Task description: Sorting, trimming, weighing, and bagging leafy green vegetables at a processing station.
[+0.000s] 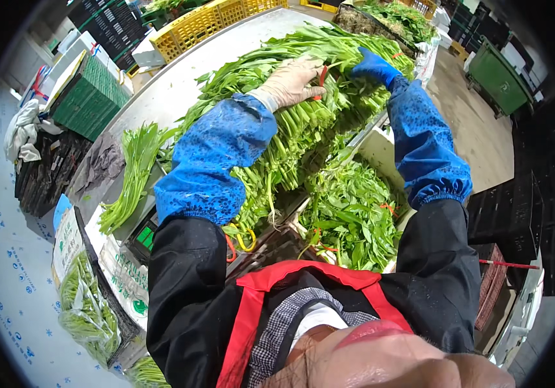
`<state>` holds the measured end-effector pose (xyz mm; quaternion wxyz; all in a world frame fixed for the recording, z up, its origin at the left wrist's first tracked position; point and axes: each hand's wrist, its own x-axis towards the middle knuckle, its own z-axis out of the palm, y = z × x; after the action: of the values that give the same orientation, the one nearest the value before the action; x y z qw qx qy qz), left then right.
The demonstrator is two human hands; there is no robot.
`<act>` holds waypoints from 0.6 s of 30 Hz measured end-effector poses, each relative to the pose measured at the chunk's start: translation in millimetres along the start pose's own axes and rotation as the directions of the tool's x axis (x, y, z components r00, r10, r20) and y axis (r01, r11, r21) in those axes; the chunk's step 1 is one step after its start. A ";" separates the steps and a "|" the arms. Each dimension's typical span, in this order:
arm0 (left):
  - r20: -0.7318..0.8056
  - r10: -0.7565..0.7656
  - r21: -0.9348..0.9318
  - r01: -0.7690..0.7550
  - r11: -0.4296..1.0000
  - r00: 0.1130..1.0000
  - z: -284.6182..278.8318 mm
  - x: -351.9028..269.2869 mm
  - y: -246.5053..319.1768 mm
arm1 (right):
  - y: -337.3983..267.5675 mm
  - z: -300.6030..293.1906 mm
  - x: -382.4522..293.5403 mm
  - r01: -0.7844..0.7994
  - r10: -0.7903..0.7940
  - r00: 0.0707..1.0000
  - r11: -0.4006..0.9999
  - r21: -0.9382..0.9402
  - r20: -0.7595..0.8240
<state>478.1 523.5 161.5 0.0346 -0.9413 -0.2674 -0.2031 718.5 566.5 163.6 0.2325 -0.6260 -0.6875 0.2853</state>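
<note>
A long heap of leafy green vegetables with pale stems (301, 128) lies across the work table. My left hand (294, 82), in a thin cream glove, rests on the heap with its fingers spread beside a red tie (322, 77). Farther right, my right hand (372, 68), in a blue glove, reaches into the leaves; its fingertips are partly hidden, so any grip cannot be told. Loose leaves (355, 213) fill a pale box below the heap. One separate bunch of greens (134, 179) lies on a scale, whose green display (145, 236) shows near my left forearm.
Yellow plastic crates (190, 34) line the table's far edge. Stacked green trays (90, 94) stand at the left, above bagged green stems (88, 305). A green wheeled bin (500, 75) is at the right, with black crates (505, 213) nearer. Yellow and red loops hang near my waist.
</note>
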 end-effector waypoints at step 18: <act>0.043 0.016 -0.002 -0.016 1.000 0.999 27.8 6.4 -14.6 | -2.9 -0.8 15.7 0.221 -0.219 0.975 0.929 -0.298 0.041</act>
<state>485.7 543.9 138.0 0.0298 -0.9477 -0.2601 -0.1827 715.3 582.0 165.5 0.1628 -0.5720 -0.7895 0.1516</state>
